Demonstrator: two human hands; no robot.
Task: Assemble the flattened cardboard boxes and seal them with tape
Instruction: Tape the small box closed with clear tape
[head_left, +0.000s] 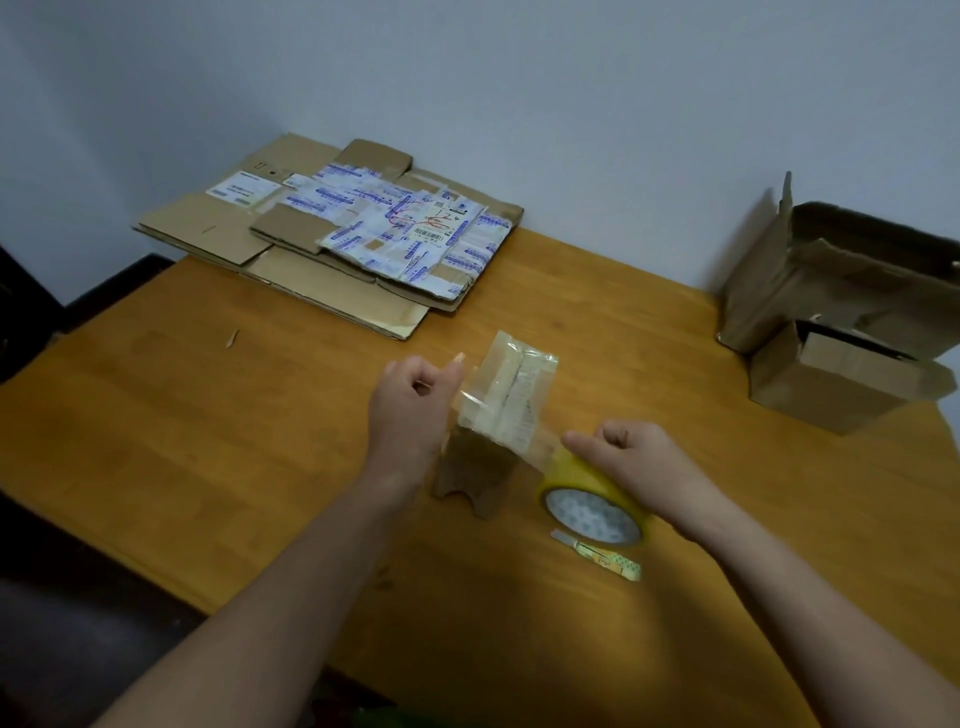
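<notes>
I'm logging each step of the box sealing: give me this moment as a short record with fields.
left hand: pinches tape strip end beside small box
right hand: grips yellow tape roll
small box: table centre, tape over its top
flattened cardboard: stacked, far left
large open box: far right
smaller open box: in front of it
cutter: on table near the roll

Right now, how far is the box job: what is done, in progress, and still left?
Done, it seems: a large box and a smaller box stand formed at the right, tops open. In hand: the left hand pinches the tape end, the right hand grips the tape roll, tape stretched over a small centre box. Left: the flattened stack by the wall is unassembled.
</notes>
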